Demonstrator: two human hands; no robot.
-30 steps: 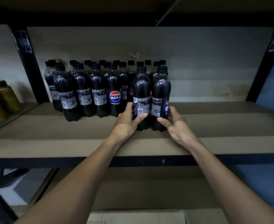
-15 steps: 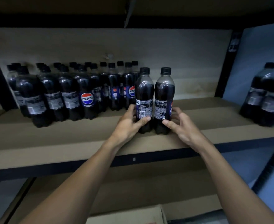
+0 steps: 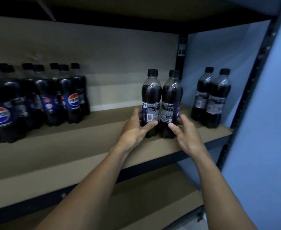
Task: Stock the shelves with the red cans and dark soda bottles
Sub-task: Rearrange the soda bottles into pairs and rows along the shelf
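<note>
Two dark soda bottles stand side by side on the brown shelf board (image 3: pixel 80 140), right of its middle. My left hand (image 3: pixel 134 128) grips the left bottle (image 3: pixel 151 95) low down, thumb across its label. My right hand (image 3: pixel 184 131) grips the right bottle (image 3: pixel 171 97) the same way. A block of several dark soda bottles (image 3: pixel 37 100) with black caps fills the shelf's left part. Two more dark bottles (image 3: pixel 211 97) stand at the far right end. No red cans are in view.
A black upright post (image 3: pixel 180 52) rises behind the held bottles. A blue wall (image 3: pixel 269 113) bounds the shelf on the right. The shelf above (image 3: pixel 136 9) hangs close over the bottle caps. A lower shelf board (image 3: pixel 136 196) shows beneath.
Both hands have slid the two bottles to the right along the shelf, away from the big block and toward the pair at the right end. The view has turned right with them.
</note>
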